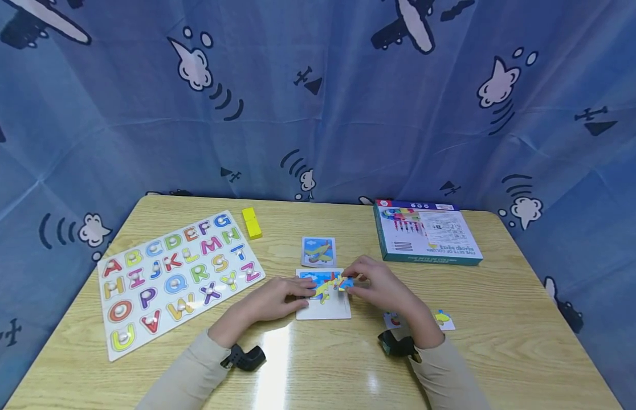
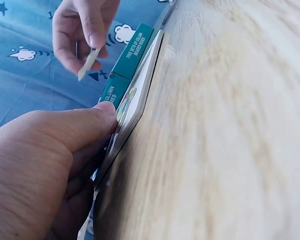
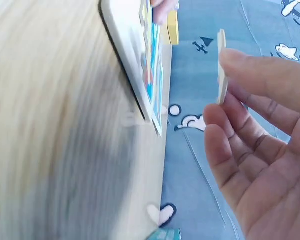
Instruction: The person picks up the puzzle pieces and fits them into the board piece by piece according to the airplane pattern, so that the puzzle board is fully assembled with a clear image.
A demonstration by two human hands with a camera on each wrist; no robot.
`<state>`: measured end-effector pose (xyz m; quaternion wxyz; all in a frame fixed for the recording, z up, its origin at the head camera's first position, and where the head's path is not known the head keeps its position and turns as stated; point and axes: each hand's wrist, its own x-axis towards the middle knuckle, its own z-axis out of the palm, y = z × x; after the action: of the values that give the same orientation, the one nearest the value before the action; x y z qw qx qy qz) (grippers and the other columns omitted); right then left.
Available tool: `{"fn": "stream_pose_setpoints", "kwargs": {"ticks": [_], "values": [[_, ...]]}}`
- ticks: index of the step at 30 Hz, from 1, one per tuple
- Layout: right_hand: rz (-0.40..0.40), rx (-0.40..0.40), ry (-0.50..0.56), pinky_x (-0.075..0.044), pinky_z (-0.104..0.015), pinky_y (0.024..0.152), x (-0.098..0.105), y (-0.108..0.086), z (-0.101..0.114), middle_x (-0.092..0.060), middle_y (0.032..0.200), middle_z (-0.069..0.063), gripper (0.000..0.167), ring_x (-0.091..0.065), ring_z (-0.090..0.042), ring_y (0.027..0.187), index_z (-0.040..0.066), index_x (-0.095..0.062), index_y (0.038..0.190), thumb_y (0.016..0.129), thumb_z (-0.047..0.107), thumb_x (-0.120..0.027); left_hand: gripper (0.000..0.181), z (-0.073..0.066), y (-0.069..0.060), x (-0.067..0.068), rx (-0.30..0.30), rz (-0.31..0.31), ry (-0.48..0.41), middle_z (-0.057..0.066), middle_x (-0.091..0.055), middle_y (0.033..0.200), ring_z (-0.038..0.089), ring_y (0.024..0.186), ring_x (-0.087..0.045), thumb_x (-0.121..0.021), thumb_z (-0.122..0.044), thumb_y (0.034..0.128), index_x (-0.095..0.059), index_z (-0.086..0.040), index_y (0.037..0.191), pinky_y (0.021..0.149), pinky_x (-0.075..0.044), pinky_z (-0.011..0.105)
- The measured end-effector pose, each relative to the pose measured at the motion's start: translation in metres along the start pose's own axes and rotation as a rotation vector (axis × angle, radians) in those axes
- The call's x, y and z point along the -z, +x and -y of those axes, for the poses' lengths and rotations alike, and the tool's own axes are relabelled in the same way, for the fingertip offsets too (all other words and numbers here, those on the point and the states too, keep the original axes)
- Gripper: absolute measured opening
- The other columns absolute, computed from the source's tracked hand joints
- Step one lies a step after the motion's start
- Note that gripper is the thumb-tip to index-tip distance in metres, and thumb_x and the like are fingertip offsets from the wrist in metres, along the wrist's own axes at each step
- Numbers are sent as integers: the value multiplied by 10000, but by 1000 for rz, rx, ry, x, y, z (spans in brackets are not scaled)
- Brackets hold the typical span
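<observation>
A puzzle board (image 1: 325, 311) lies mid-table, its upper part filled with pieces of a yellow airplane on blue sky and its lower part bare. My left hand (image 1: 278, 297) rests at the board's left side, fingertips touching the laid pieces; in the left wrist view its thumb (image 2: 85, 127) lies at the board's edge. Between thumb and fingers my right hand (image 1: 378, 285) pinches a puzzle piece (image 1: 345, 283); the right wrist view shows this piece (image 3: 222, 67) edge-on, raised apart from the board. Behind the board lies a picture card (image 1: 318, 251) of the airplane.
Loose puzzle pieces (image 1: 444, 320) lie beside my right forearm, one partly hidden by it. An alphabet board (image 1: 179, 279) with knobbed letters occupies the left side. Yellow blocks (image 1: 252, 223) stand near the back edge, and a flat box (image 1: 425, 233) lies at the back right.
</observation>
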<state>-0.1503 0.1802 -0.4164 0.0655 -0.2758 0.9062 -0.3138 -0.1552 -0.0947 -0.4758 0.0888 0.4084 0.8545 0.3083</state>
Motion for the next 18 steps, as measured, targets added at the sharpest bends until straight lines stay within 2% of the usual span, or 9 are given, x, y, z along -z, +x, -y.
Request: {"fn": "stream_pose_setpoints", "kwargs": {"ticks": [5,9,18], "values": [[54,25,-16,-556,-315,792,-8,7,1,-603,1051,-39,257,-610,-205,929,76,-679,1095,847,132,-712,357,0,0,0,-2,-1,7,24,-516,1397,151,1319,-457,-549,-291,967,-609,-139,1285,1102,-373,391],[92,13,-19,-543,-267,760,-15,10,-1,-600,1028,-26,248,-604,-173,894,68,-684,1086,843,105,-713,357,0,0,0,0,-2,1,25,-514,1399,151,1319,-458,-547,-294,968,-611,-137,1282,1098,-378,392],[109,-6,-103,-449,-213,675,-24,14,-1,-589,969,8,201,-489,-96,797,97,-683,1030,835,125,-725,357,1,0,0,-4,-9,3,24,-519,1395,147,1316,-462,-550,-294,966,-614,-136,1280,1099,-377,391]]}}
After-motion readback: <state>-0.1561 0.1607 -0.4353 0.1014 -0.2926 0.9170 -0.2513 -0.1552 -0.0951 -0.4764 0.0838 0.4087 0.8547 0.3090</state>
